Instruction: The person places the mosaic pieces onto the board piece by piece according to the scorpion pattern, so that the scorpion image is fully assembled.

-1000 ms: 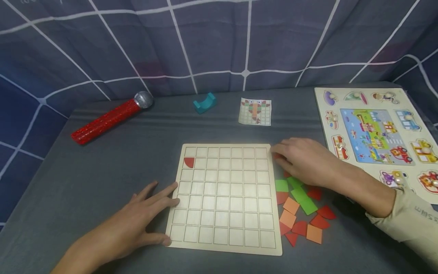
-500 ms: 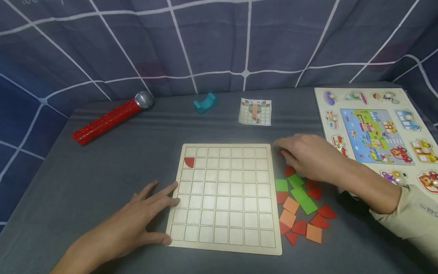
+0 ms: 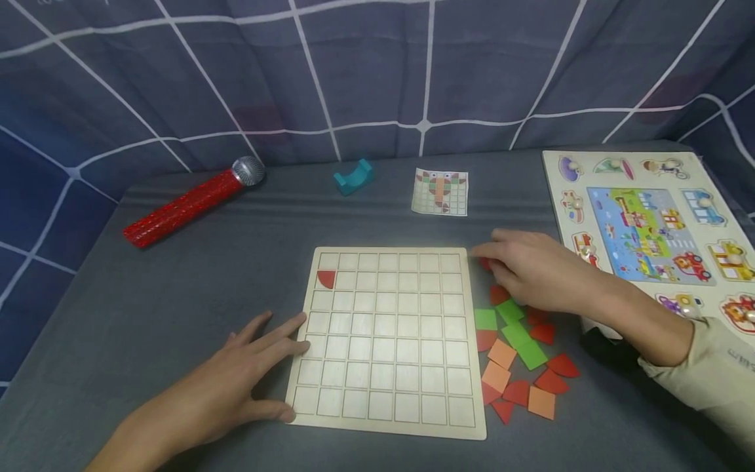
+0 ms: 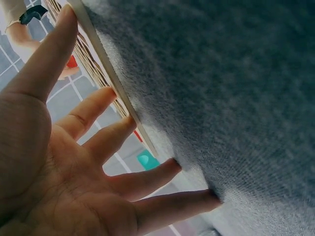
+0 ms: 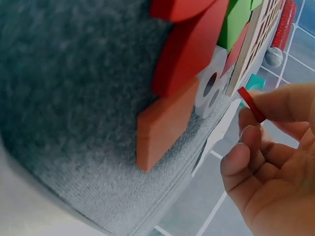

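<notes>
A pale wooden grid board (image 3: pixel 386 341) lies in front of me, with one red quarter-circle tile (image 3: pixel 326 280) in a cell at its upper left. My left hand (image 3: pixel 236 380) spreads its fingers along the board's left edge; thumb and two fingertips meet that edge in the left wrist view (image 4: pixel 74 147). By the board's upper right corner, my right hand (image 3: pixel 533 269) pinches a small red tile (image 5: pixel 251 104) between thumb and index finger. Below that hand lie loose tiles: green (image 3: pixel 522 341), orange (image 3: pixel 541 402) and red (image 3: pixel 562 365). White tiles with dark dots (image 5: pixel 203 98) show in the right wrist view.
A small pattern card (image 3: pixel 439 192) lies behind the board. Left of it are a teal curved block (image 3: pixel 354 177) and a red microphone (image 3: pixel 189 204). A knobbed picture puzzle (image 3: pixel 649 236) occupies the right side, close to the right forearm. Checked cloth (image 3: pixel 377 72) hangs behind.
My right hand has shifted slightly right and away from the board's corner, and the red tile at its fingertips now shows. My left hand and the board have stayed put.
</notes>
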`<action>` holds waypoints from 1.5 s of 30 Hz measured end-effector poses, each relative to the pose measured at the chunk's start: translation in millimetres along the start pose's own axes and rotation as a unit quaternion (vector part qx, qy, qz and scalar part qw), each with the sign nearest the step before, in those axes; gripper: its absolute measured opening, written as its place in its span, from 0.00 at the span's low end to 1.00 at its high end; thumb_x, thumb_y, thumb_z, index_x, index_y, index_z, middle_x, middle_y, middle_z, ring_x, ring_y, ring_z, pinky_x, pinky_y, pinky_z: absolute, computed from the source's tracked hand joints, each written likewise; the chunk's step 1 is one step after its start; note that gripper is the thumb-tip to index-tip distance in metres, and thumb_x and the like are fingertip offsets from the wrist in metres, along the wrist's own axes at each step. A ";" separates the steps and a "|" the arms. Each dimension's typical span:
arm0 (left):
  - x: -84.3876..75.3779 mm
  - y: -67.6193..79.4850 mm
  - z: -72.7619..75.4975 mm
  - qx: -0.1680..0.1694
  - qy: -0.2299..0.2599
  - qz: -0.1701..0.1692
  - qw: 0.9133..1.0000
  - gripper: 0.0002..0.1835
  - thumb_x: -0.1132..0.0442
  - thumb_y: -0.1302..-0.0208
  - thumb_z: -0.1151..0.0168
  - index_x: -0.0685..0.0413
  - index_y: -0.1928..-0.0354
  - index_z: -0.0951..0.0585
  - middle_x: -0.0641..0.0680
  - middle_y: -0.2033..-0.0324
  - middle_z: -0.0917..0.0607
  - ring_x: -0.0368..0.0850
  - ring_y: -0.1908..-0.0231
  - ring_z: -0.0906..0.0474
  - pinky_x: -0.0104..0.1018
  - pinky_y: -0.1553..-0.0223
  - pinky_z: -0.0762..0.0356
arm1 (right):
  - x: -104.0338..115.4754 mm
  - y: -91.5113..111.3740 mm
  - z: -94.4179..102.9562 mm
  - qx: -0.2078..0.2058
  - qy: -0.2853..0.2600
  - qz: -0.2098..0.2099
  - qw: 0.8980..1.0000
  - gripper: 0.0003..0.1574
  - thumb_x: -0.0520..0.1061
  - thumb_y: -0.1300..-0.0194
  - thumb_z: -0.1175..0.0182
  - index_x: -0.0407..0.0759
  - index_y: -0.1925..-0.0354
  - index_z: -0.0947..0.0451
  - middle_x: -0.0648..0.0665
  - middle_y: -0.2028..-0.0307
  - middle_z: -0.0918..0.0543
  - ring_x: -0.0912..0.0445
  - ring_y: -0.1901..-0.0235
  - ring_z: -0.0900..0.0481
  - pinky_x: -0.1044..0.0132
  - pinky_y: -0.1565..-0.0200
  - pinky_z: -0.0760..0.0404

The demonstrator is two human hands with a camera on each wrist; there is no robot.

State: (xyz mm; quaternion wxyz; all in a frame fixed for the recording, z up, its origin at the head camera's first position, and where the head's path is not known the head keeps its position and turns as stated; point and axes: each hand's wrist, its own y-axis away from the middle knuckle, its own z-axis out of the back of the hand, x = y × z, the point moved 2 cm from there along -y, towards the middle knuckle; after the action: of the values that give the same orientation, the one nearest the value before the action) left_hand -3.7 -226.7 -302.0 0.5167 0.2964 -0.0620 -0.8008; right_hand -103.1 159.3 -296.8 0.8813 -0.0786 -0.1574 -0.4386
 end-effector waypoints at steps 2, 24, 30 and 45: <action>0.3 1.0 -0.3 -0.005 0.001 -0.003 1.000 0.44 0.31 0.56 0.31 0.33 0.34 0.27 0.42 0.25 0.45 0.72 0.29 0.53 0.80 0.44 0.48 | 0.5 -1.2 0.2 -0.002 -0.007 -0.001 1.000 0.19 0.31 0.36 0.43 0.40 0.48 0.17 0.51 0.74 0.31 0.59 0.79 0.36 0.65 0.77 0.33; 1.2 -0.7 -0.5 -0.005 0.001 0.000 1.000 0.45 0.31 0.58 0.30 0.33 0.34 0.27 0.44 0.25 0.44 0.73 0.29 0.53 0.81 0.46 0.48 | 17.5 -12.0 -2.5 -0.044 -0.109 -0.011 0.993 0.17 0.37 0.37 0.34 0.43 0.49 0.19 0.54 0.75 0.22 0.59 0.78 0.28 0.62 0.72 0.27; 0.8 0.6 -1.0 -0.005 0.009 0.003 1.000 0.44 0.31 0.58 0.31 0.32 0.34 0.28 0.41 0.25 0.45 0.72 0.29 0.54 0.80 0.44 0.49 | 30.6 -23.7 -6.0 -0.032 -0.149 -0.003 0.988 0.17 0.37 0.37 0.35 0.43 0.49 0.19 0.54 0.73 0.19 0.58 0.74 0.26 0.61 0.70 0.25; 0.8 0.8 -0.9 -0.017 -0.003 -0.009 1.000 0.42 0.32 0.57 0.30 0.32 0.35 0.27 0.44 0.25 0.43 0.71 0.29 0.52 0.81 0.47 0.46 | 77.3 -77.3 -16.1 0.002 -0.249 0.022 0.968 0.21 0.37 0.35 0.40 0.41 0.43 0.21 0.49 0.61 0.15 0.57 0.64 0.20 0.60 0.60 0.21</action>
State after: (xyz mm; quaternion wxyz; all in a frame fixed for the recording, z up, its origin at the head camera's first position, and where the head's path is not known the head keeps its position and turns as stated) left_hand -2.9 -227.5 -302.8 0.5144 0.2857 -0.0468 -0.8072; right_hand -117.7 50.3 -285.1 0.8238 -0.1870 -0.3712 -0.3854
